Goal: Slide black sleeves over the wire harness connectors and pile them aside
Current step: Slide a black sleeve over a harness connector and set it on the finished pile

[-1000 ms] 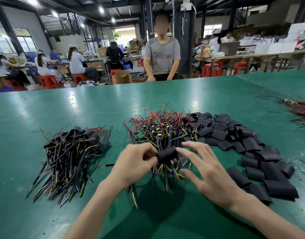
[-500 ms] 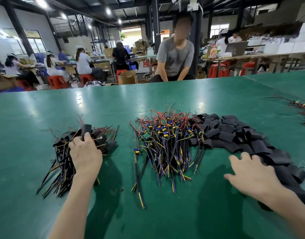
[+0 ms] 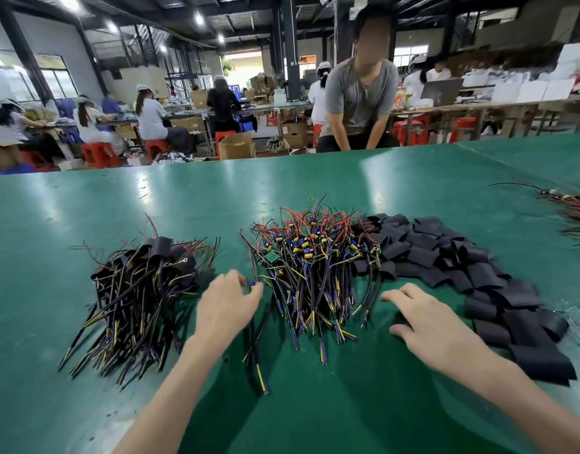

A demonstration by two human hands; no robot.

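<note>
Green-topped work bench (image 3: pixel 314 185), near edge towards the wearer. Left of centre: pile of wire harnesses already in black sleeves (image 3: pixel 144 290), wire tails fanned towards the near edge. Centre: heap of unsleeved harnesses with red, yellow, blue and black wires (image 3: pixel 314 257). Right: heap of flat black sleeves (image 3: pixel 445 257), touching the central heap and trailing towards the near right. Single black-and-yellow harness (image 3: pixel 257 355) lies between the two wire piles. Left hand (image 3: pixel 229 303): fingertips curled, pinching that harness at its small blue connector (image 3: pixel 251 285). Right hand (image 3: pixel 426 322): palm down just beside the sleeves, fingers spread and lightly bent; whether it holds a sleeve cannot be told. Far right edge: bundle of red wires (image 3: pixel 577 211).
</note>
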